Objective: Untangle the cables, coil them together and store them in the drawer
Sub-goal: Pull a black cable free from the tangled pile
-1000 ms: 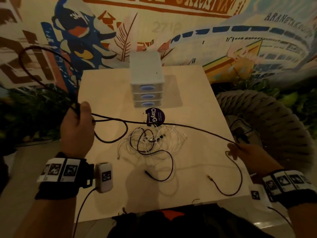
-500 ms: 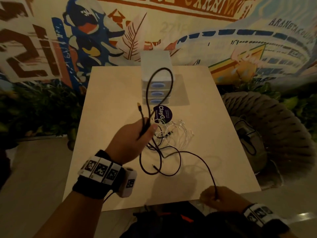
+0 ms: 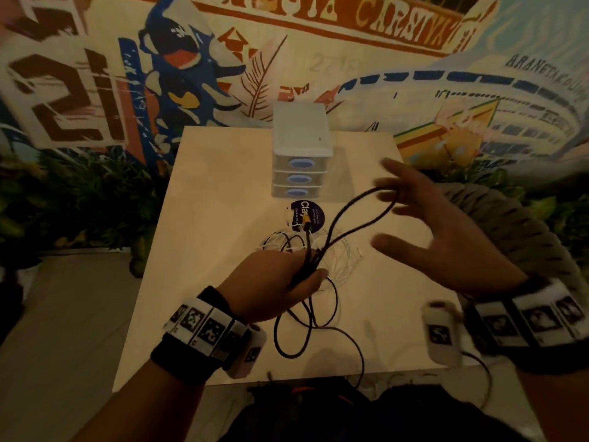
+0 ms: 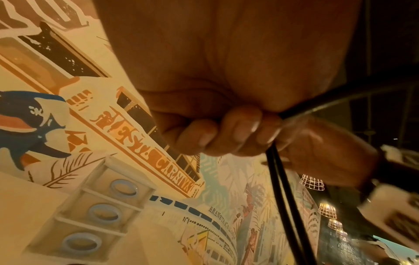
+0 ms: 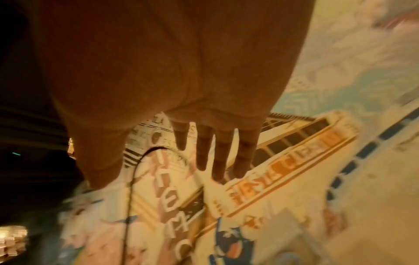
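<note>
Over the table (image 3: 223, 173), left fingers (image 4: 240, 129) curled round black cable (image 3: 357, 215); right fingers (image 5: 222, 152) spread.

Black cable (image 3: 360, 218) rises in loops above the table, white cable (image 3: 338, 260) tangled flat below, drawer unit (image 3: 299, 161) shut.

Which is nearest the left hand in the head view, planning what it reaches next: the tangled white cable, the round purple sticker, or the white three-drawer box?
1. Tangled white cable, just beyond the left hand.
2. Round purple sticker, farther along the table.
3. White three-drawer box, rearmost.
</note>
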`<act>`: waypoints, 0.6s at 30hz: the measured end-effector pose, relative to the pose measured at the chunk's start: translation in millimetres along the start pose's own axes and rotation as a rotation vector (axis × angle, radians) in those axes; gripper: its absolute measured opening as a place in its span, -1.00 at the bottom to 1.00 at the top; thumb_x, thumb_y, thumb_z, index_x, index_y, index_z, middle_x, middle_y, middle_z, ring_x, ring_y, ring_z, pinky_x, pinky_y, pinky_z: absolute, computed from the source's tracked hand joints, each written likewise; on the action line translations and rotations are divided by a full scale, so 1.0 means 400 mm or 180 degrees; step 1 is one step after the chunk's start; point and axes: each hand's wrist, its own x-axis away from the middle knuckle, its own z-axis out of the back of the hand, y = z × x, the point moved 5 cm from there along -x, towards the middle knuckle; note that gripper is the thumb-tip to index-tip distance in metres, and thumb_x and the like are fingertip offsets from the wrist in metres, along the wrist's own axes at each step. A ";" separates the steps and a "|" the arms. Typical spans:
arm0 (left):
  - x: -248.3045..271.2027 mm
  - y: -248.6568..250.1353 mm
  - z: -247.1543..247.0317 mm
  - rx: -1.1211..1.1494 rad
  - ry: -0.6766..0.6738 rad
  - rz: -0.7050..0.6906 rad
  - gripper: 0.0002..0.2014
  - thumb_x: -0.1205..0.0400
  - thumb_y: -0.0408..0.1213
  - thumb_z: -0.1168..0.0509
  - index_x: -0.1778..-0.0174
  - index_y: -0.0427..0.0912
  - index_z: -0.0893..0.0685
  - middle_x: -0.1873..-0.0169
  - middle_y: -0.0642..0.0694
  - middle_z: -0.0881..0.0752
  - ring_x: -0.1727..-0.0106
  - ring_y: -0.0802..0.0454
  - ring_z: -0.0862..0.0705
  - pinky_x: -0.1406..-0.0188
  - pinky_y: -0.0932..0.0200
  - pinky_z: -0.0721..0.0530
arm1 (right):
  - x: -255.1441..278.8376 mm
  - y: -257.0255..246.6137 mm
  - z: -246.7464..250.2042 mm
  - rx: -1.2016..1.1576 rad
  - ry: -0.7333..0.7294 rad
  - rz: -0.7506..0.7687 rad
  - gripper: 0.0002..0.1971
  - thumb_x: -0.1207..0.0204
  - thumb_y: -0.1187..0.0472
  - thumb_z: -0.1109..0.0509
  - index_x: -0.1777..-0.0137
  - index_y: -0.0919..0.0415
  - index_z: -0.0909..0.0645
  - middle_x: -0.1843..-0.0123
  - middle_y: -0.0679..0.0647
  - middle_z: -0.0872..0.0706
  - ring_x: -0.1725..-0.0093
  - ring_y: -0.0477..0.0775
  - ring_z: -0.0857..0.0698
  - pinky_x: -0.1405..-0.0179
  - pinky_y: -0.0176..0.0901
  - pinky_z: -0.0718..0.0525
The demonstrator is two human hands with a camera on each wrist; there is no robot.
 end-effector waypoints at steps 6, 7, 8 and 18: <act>0.019 -0.016 0.012 0.0215 -0.0073 0.0187 -0.59 -0.59 0.39 -0.04 0.14 0.12 -0.48 0.50 0.10 -0.52 0.45 0.20 -0.53 0.44 0.24 -0.33 | -0.056 -0.017 -0.053 -0.0680 0.0004 0.0113 -0.66 -0.66 -0.29 -0.25 0.22 -0.11 -0.51 0.34 -0.06 -0.50 0.32 0.14 -0.59 0.26 0.17 -0.65; 0.026 -0.025 0.022 0.0397 -0.0018 0.0280 -0.59 -0.59 0.37 -0.04 0.11 0.12 -0.53 0.51 0.10 -0.55 0.42 0.23 -0.56 0.45 0.29 -0.31 | -0.044 0.008 -0.043 -0.0923 0.0079 0.0055 -0.60 -0.61 -0.32 -0.29 0.27 -0.04 -0.50 0.37 -0.06 -0.46 0.36 0.10 -0.53 0.33 0.03 -0.59; 0.032 -0.035 0.032 0.0571 0.0056 0.0375 -0.60 -0.62 0.32 -0.04 0.09 0.10 -0.58 0.49 0.15 -0.59 0.40 0.27 -0.58 0.44 0.33 -0.31 | -0.026 0.033 -0.032 -0.1105 0.0117 0.0028 -0.57 -0.58 -0.31 -0.34 0.31 0.01 -0.49 0.39 -0.04 -0.43 0.38 0.02 -0.48 0.36 -0.10 -0.53; 0.045 -0.092 0.216 0.1412 0.1927 0.0526 -0.67 -0.86 -0.01 -0.03 0.08 0.04 -0.64 0.53 -0.19 -0.48 0.56 0.00 -0.42 0.55 0.08 -0.38 | 0.191 0.283 -0.149 -0.0856 -0.1316 -0.0845 -0.71 -0.53 -0.06 -0.46 0.35 0.07 -0.73 0.27 0.10 -0.73 0.21 0.02 -0.74 0.02 -0.06 -0.70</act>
